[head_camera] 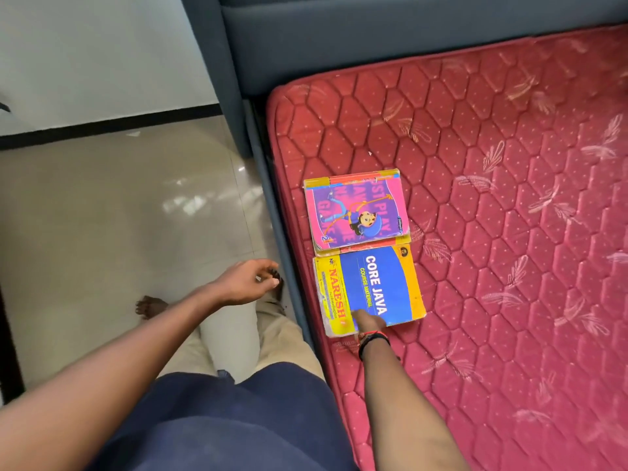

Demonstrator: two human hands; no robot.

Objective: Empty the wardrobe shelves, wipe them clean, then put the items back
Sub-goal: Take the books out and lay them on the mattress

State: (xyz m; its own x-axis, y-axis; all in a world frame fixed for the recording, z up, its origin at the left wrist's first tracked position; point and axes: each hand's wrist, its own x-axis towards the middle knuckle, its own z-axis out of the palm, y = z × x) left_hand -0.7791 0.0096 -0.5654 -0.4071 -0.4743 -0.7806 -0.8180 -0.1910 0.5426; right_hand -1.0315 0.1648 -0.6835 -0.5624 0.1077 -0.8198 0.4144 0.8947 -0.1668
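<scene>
Two piles of books lie side by side on the red quilted mattress (pixel 509 232), close to its left edge. The far pile is topped by a pink and purple cartoon book (pixel 356 210). The near one is a thick blue and yellow "Core Java" book (pixel 370 287). My right hand (pixel 368 321) is at that book's near edge, thumb on the cover, with the other fingers hidden below. My left hand (pixel 244 282) hangs over the floor beside the bed, fingers loosely apart and holding nothing. No wardrobe or shelf is in view.
A dark grey padded bed frame (pixel 272 205) runs along the mattress's left side, with the headboard (pixel 339 45) at the back. Glossy beige floor tiles (pixel 119 215) lie to the left, below a white wall with black skirting. My feet stand by the bed.
</scene>
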